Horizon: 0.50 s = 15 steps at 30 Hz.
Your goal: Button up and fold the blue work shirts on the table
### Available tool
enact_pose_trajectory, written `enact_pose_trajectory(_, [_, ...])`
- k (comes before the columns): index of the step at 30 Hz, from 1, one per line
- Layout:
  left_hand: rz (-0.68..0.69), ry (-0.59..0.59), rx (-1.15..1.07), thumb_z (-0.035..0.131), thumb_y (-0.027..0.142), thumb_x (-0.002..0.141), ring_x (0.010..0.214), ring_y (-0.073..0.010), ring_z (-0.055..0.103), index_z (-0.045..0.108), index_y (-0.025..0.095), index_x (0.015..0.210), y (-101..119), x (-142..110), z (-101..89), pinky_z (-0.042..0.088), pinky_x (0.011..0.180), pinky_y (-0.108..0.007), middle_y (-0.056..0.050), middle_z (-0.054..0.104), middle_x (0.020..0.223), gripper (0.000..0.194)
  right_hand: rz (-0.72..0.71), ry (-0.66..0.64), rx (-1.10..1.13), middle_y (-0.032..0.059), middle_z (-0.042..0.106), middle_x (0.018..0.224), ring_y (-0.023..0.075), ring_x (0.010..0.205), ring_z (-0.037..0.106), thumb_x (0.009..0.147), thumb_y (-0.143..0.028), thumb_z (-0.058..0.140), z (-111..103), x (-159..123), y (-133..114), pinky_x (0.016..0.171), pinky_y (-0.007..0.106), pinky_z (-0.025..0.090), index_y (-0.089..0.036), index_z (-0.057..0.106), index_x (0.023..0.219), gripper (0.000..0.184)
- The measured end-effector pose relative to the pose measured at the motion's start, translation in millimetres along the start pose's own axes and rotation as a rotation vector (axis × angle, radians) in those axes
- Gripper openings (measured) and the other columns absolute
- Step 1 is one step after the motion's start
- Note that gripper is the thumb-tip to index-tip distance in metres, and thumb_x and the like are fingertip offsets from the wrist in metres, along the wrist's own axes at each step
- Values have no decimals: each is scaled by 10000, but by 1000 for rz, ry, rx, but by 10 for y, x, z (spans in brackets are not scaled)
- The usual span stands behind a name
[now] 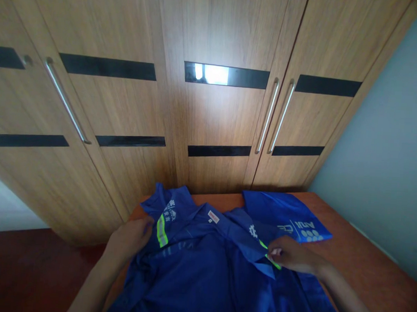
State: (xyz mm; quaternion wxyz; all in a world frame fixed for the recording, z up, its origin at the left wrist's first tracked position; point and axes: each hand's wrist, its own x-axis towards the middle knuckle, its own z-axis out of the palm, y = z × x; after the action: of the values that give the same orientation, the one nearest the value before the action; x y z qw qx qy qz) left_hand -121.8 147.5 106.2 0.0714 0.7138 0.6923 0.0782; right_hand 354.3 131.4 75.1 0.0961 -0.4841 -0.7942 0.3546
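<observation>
A blue work shirt (pixel 202 276) with yellow-green reflective strips lies spread on a brown table (pixel 363 262), collar toward the far edge. My left hand (pixel 132 238) grips the shirt's left shoulder next to a reflective strip, fingers curled into the cloth. My right hand (pixel 290 255) pinches the cloth at the right shoulder by another reflective strip. A second blue garment (pixel 285 216) with white print lies folded at the table's far right, just beyond my right hand.
A wooden wardrobe (pixel 211 105) with black bands and long metal handles stands right behind the table. A pale wall (pixel 396 175) is at the right. Dark red floor (pixel 24 267) shows at the left.
</observation>
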Motion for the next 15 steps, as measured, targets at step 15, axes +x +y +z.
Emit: enact_pose_trajectory(15, [308,-60,-7,551,266,815,1108,-273,596,584,191,1205,971,1090,712,454,911,-364,-129,634,1233,399,128,407,-370,165,638,1156,317,1108,573,805,-334,585,569,440,-313,937,407,437,-147,614,1176,416])
